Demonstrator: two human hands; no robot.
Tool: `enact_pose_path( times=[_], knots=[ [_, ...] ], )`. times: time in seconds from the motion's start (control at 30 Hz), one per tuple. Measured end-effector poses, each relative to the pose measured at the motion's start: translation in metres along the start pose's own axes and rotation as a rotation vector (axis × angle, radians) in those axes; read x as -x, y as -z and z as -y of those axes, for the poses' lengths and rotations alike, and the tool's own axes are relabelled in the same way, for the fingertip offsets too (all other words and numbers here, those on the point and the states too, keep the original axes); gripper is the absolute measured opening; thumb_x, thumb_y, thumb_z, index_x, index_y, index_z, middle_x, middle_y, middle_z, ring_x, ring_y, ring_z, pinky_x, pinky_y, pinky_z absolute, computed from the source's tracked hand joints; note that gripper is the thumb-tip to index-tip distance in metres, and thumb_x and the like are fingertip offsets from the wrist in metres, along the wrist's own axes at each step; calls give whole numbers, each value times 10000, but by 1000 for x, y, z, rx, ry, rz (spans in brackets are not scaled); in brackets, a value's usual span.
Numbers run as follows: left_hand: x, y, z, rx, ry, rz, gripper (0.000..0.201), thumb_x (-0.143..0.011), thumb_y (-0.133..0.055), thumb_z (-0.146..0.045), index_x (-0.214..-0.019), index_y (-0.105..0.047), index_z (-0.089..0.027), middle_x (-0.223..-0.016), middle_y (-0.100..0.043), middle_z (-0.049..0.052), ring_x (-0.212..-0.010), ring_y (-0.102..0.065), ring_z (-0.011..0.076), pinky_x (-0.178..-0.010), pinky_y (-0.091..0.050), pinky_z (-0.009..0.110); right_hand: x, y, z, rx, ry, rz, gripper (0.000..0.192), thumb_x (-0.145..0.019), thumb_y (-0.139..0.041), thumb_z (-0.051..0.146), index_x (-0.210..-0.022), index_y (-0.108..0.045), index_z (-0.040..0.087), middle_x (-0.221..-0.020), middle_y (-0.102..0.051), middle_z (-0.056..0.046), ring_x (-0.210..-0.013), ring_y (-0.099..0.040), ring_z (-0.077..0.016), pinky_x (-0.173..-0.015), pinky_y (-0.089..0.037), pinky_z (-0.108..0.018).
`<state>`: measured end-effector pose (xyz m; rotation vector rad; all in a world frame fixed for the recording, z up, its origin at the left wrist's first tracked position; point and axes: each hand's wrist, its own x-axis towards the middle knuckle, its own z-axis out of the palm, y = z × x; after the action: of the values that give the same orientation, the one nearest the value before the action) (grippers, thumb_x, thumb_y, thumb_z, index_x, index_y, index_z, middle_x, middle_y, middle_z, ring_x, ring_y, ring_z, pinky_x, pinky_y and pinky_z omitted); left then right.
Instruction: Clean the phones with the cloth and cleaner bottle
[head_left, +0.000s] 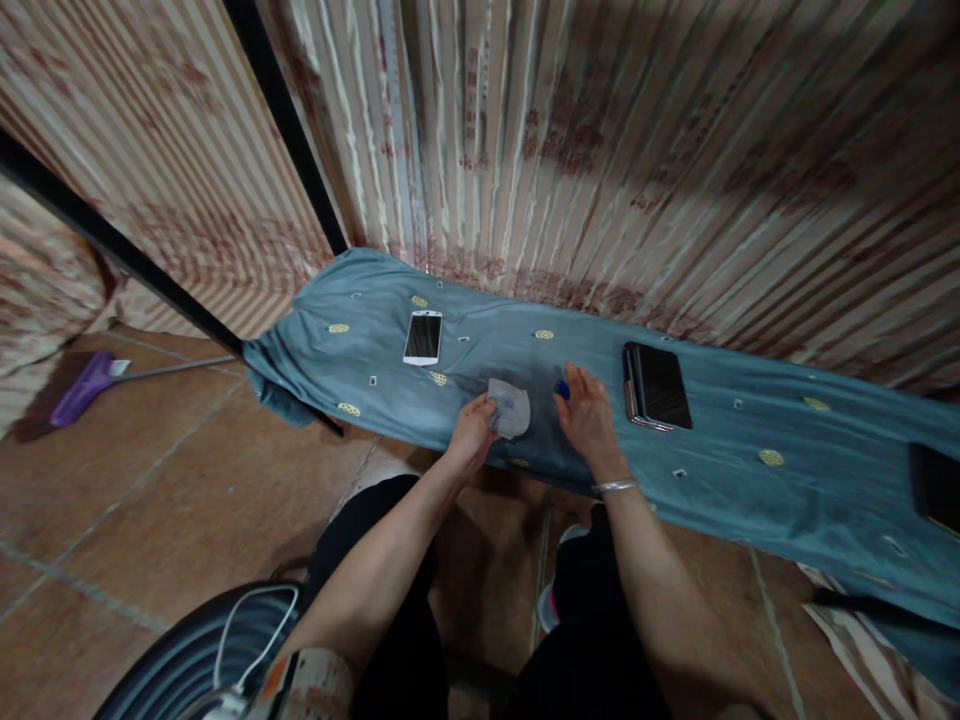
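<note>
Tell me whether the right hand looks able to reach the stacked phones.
Likely yes: the right hand is beside the stacked phones, only teal cloth showing between, though that hand seems to hold a small blue item.

Perhaps greyish sheet (514, 411), teal cloth (720, 465)

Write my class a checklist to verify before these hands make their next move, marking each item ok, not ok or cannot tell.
1. Left hand gripping the pale sheet: ok.
2. Small blue item at the fingertips of the right hand: ok.
3. Blue item identified: cannot tell, too small.
4. White phone lying flat, apart from both hands: ok.
5. Stacked dark devices apart from the right hand: ok.
6. Patterned cloth smooth: not ok, creased.
</note>
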<state>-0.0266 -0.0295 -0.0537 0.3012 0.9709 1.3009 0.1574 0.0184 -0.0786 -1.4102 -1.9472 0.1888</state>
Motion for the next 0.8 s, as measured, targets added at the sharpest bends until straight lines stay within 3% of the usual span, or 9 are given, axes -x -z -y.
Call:
enact_pose_path(
  times=[0.1, 0.2, 0.27, 0.37, 0.53, 0.67, 0.8],
  knots=[
    [2, -1, -5, 29, -16, 15, 113, -833, -586, -203, -855, -651, -113, -746, -689, 62, -705, -663, 165, -666, -524, 279, 8, -4, 20, -275, -121, 24, 492, -903, -528, 457, -1293, -586, 163, -1291, -643, -165, -1195, -579, -304, -1049, -429, -529],
    [6, -3, -8, 54, -5, 48, 196, -889, -525, -240, -888, -661, -99, -738, -685, 67, -651, -641, 155, -621, -513, 271, 16, -11, 43, -732, -441, 104, 546, -784, -649, 588, -1165, -666, 197, -1131, -727, -109, -1033, -672, -278, -936, -527, -458],
    [9, -2, -9, 60, 2, 71, 190, -881, -550, -256, -891, -665, -106, -730, -681, 56, -624, -625, 144, -603, -506, 262, 18, -16, 56, -1118, -615, 191, 512, -751, -671, 615, -1066, -704, 214, -1044, -758, -68, -969, -696, -247, -858, -567, -390],
    [14, 0, -7, 45, -23, 87, 161, -791, -679, -282, -829, -662, -127, -709, -666, 25, -592, -598, 124, -567, -489, 240, 16, -21, 67, -1448, -764, 272, 396, -685, -753, 533, -919, -739, 214, -915, -779, -29, -857, -712, -218, -778, -588, -344],
    [15, 2, -7, -50, -67, 105, 207, -725, -743, -294, -842, -681, -135, -738, -686, 37, -623, -614, 123, -620, -507, 247, 12, -23, 66, -1567, -836, 253, 244, -637, -797, 344, -828, -745, 203, -849, -783, -20, -781, -717, -209, -722, -595, -336],
    [7, 5, -16, -279, -120, -14, 245, -736, -735, -285, -948, -698, -166, -822, -712, 50, -716, -648, 158, -625, -489, 256, 8, -22, 58, -1598, -838, 178, 222, -640, -800, 318, -816, -732, 201, -822, -782, -27, -796, -729, -228, -734, -605, -350],
    [-20, 18, -41, -401, -241, -88, 353, -724, -726, -216, -1070, -665, -187, -1090, -707, 104, -1087, -616, 239, -842, -497, 314, 4, -16, 50, -1594, -878, 86, 183, -661, -792, 274, -815, -723, 203, -790, -778, -28, -753, -737, -228, -728, -616, -358]
  ],
)
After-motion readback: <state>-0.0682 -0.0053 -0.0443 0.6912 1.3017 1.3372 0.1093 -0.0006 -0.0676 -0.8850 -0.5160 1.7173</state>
